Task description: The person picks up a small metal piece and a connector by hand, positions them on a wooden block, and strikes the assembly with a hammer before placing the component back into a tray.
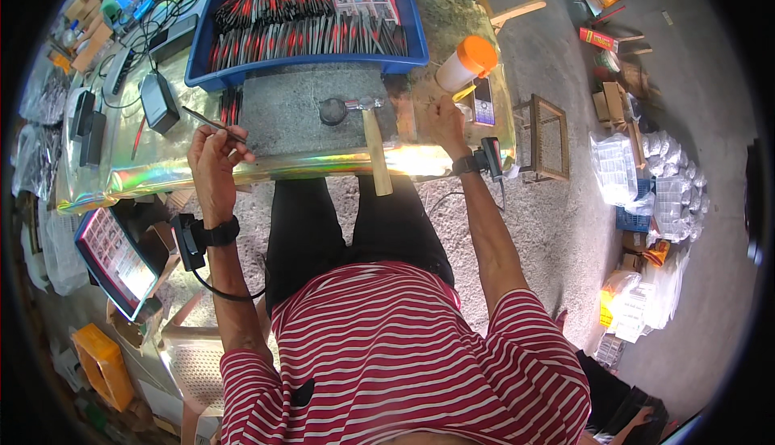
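Observation:
My left hand (215, 154) pinches a thin, dark, pointed rod (211, 124) over the near left of the table; its exact kind does not show. My right hand (446, 126) is closed at the table's right side, beside a small yellow piece (463, 93); whatever its fingers hold is too small to make out. Between the hands lies a hammer (374, 146) with a round dark head and a pale wooden handle, its head resting on a grey slab (278, 114). Behind the slab, a blue tray (315, 67) holds many slim black-and-red pieces in rows.
An orange-lidded container (475, 59) and a dark flat card-like box (483, 104) stand at the right. Black chargers (159, 102) and tangled cables (173, 1) crowd the left side. A wooden stool (549, 138) is right of the table, a plastic chair (194, 356) lower left.

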Demonstrator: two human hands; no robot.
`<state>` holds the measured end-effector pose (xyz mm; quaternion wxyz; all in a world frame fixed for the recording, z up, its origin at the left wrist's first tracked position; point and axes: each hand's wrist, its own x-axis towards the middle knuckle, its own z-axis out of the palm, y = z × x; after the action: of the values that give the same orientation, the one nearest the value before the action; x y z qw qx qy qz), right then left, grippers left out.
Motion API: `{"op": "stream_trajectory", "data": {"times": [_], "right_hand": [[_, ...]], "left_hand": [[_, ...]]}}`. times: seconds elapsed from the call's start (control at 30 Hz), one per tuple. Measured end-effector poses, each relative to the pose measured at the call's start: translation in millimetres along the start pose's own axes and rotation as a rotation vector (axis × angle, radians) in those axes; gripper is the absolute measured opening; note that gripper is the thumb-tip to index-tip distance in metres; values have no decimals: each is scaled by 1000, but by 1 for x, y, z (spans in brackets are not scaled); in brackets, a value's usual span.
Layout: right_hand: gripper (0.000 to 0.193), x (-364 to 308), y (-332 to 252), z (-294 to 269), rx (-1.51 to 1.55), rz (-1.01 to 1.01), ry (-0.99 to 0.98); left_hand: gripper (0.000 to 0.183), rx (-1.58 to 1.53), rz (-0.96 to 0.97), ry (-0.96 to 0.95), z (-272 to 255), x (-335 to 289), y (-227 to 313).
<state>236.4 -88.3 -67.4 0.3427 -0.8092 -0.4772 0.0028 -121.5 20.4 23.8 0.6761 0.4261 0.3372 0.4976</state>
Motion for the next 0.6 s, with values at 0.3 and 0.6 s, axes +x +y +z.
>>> {"op": "stream_trajectory", "data": {"times": [0.3, 0.6], "right_hand": [[8, 4, 11, -10, 753, 283, -167], [1, -2, -6, -22, 976, 172, -118]], "left_hand": [[9, -83, -69, -98, 27, -9, 1], [11, -200, -180, -212, 60, -14, -6]]}}
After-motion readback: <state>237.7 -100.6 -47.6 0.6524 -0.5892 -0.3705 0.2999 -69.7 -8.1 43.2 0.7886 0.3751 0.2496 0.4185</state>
